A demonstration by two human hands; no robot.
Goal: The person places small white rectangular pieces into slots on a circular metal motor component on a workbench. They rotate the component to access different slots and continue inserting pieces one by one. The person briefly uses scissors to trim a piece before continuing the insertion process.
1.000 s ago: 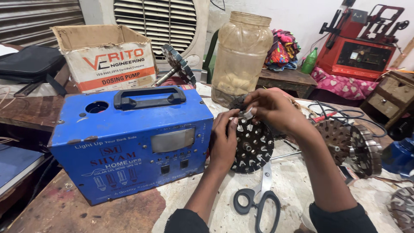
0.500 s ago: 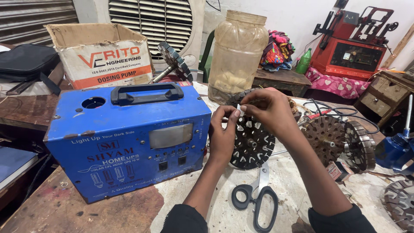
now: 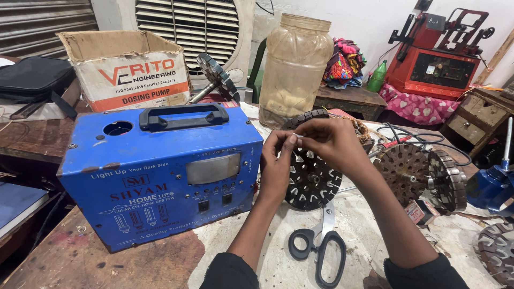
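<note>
Black slotted motor core stands on edge on workbench, between blue metal power unit and 2nd rotor assy. Flat face toward camera, axis approx. horizontal, pointing at wearer. Left hand steadies rim; right hand pinches a small pale strip at top edge with left fingertips. Slots appear part-fitted w/ pale inserts; judged mid-job, top slots outstanding. Scissors lie untouched below.

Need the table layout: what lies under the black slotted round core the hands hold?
Under the black slotted round core, black-handled scissors lie on the worktable; their blade tips are hidden beneath it.
</note>
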